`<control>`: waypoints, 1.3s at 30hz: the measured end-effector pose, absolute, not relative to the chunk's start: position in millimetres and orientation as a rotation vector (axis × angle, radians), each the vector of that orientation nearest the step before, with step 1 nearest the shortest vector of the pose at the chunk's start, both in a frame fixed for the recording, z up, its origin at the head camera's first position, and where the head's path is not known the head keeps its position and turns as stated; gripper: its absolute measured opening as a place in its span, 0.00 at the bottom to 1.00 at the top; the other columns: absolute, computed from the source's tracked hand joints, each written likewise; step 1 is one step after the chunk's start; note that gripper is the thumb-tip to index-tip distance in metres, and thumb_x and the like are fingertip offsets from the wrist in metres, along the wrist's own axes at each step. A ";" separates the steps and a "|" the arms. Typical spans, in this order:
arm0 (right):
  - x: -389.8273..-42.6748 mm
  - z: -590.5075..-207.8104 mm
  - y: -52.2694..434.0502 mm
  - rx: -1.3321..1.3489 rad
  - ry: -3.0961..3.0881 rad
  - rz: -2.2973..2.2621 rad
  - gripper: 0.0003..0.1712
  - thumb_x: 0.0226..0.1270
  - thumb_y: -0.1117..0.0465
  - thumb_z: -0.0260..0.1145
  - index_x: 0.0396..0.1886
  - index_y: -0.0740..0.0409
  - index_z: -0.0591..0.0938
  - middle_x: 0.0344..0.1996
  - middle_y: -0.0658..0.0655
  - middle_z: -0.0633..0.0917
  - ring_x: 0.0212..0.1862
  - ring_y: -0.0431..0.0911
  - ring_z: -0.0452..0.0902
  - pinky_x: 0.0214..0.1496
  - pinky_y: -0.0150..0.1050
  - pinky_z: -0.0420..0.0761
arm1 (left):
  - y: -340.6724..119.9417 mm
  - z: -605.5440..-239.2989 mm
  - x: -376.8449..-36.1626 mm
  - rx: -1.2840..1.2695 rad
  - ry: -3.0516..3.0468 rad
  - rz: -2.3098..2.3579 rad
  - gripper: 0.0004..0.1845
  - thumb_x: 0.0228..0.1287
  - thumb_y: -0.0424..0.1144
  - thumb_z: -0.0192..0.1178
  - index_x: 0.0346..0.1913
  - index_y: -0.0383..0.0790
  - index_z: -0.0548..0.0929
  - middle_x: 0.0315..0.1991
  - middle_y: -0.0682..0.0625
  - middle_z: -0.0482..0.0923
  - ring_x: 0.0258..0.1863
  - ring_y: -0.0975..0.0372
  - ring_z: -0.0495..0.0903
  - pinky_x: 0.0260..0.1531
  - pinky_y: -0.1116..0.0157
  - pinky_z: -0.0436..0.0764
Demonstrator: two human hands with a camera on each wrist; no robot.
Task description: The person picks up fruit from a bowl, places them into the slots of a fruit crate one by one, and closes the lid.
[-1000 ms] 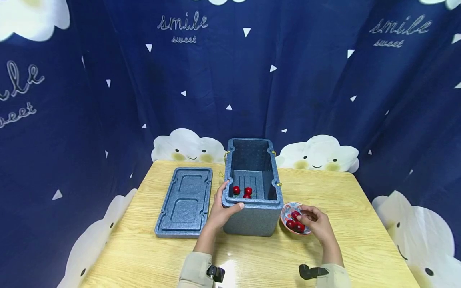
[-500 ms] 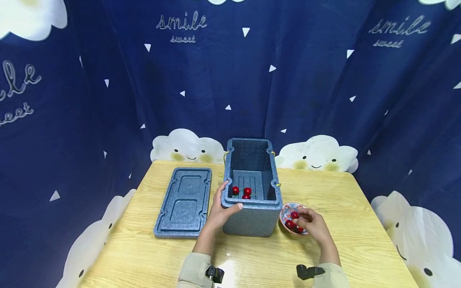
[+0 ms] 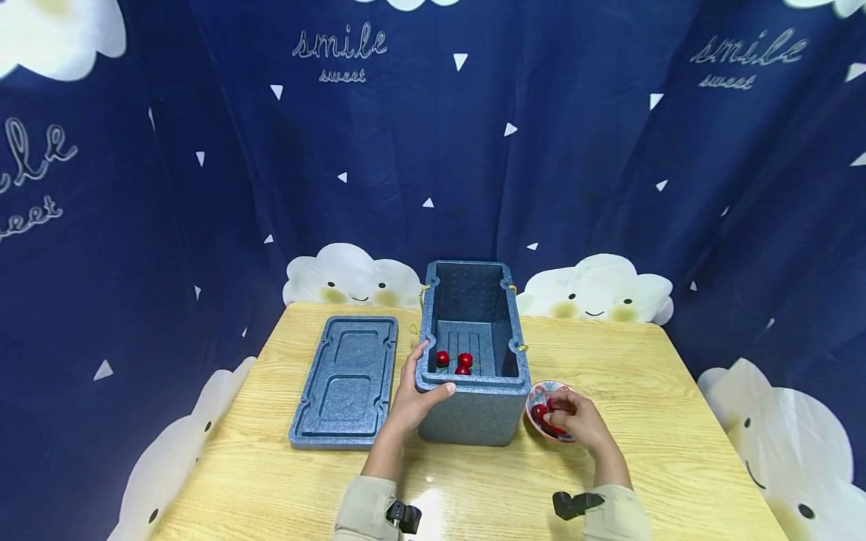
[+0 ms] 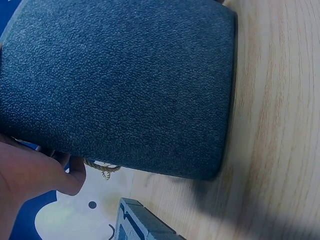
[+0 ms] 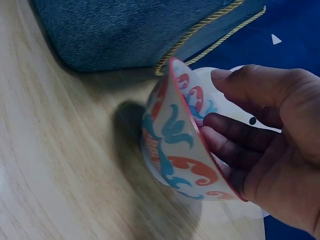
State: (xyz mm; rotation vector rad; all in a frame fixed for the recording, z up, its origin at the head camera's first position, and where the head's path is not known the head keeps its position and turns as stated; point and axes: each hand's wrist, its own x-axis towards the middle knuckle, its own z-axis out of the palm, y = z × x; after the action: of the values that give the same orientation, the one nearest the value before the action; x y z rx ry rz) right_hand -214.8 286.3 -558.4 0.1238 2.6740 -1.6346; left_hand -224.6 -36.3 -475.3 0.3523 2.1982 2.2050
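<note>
Your right hand's fingers are curling down into the small patterned bowl, closing around the red cherries inside; whether they are already pinching one, you cannot tell, since the hand is covering most of the fruit in both views. The right hand is sitting over the bowl's near rim (the bowl looks tipped in the wrist view, which may only be the camera's angle). The bowl is standing on the table, just beside the right wall of the blue foam box.

Your left hand is gripping the box's near left corner, thumb lying along the front rim and fingers wrapping the left side. Three cherries are already lying on the box floor, towards the near left. The lid is lying flat on the table to the left of the box, close but apart from it.

To do this well, I would be pinching one cherry lightly between thumb and fingertips rather than scooping, keeping the pressure off the bowl's rim so it is not tilting or sliding, and holding the box steady with the left hand.
</note>
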 end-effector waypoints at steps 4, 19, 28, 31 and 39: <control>-220.4 -566.6 285.3 0.128 2.689 -1.616 0.24 0.52 0.70 0.69 0.50 0.74 0.75 0.41 0.67 0.80 0.44 0.55 0.77 0.44 0.39 0.76 | -36.2 -474.8 -224.3 0.346 2.189 2.214 0.45 0.48 0.33 0.69 0.70 0.47 0.58 0.69 0.38 0.48 0.67 0.45 0.46 0.59 0.42 0.51; -228.9 -574.3 277.1 0.173 2.886 -1.417 0.21 0.45 0.70 0.72 0.42 0.73 0.79 0.31 0.62 0.83 0.35 0.49 0.78 0.36 0.37 0.76 | -37.0 -476.0 -224.9 0.354 2.175 2.210 0.45 0.49 0.34 0.68 0.70 0.47 0.57 0.69 0.39 0.47 0.67 0.47 0.46 0.60 0.43 0.52; -226.2 -571.1 274.2 0.184 2.998 -1.259 0.19 0.48 0.64 0.72 0.40 0.70 0.82 0.29 0.60 0.83 0.35 0.51 0.77 0.39 0.43 0.74 | -35.8 -477.5 -225.5 0.365 2.154 2.230 0.45 0.49 0.33 0.68 0.70 0.46 0.57 0.70 0.39 0.47 0.67 0.47 0.45 0.60 0.43 0.50; -225.5 -569.1 274.2 0.174 2.991 -1.273 0.20 0.47 0.66 0.71 0.41 0.71 0.82 0.30 0.60 0.83 0.35 0.51 0.77 0.40 0.43 0.74 | -35.5 -478.1 -225.9 0.369 2.155 2.232 0.45 0.49 0.33 0.68 0.70 0.46 0.57 0.70 0.38 0.47 0.67 0.46 0.46 0.60 0.42 0.50; -226.9 -573.5 275.1 0.140 2.916 -1.357 0.18 0.48 0.68 0.71 0.40 0.71 0.81 0.31 0.61 0.83 0.34 0.47 0.76 0.38 0.39 0.76 | -35.8 -477.3 -224.7 0.354 2.150 2.240 0.45 0.48 0.33 0.68 0.70 0.46 0.57 0.69 0.38 0.48 0.66 0.47 0.49 0.60 0.44 0.52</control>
State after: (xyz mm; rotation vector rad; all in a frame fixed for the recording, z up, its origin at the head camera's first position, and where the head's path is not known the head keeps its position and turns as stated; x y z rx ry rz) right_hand -226.9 275.1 -573.5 0.1403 2.9161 -1.3572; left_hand -224.7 -35.8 -477.3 0.3543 2.1502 2.2397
